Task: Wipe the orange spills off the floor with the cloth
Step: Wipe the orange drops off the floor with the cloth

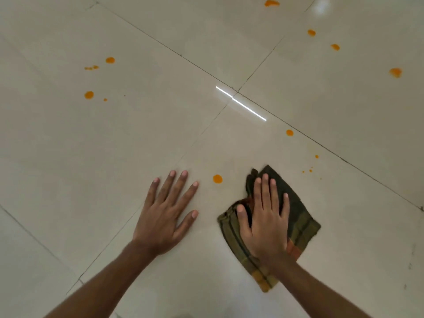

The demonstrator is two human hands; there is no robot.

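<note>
Down on the pale tiled floor, the right hand presses flat, fingers straight and spread, on a folded green-and-orange checked cloth. Beside it, the left hand rests palm-down on bare tile, fingers splayed. One orange spot sits between the hands, just beside the cloth; more drops lie scattered farther off.

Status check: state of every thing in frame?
floor: spotted orange
cloth: folded, on floor under right hand
right hand: flat, pressing down on cloth
left hand: flat on floor, fingers spread, empty
nearest spill: unwiped, between left hand and cloth
other spills: unwiped, scattered farther out
</note>
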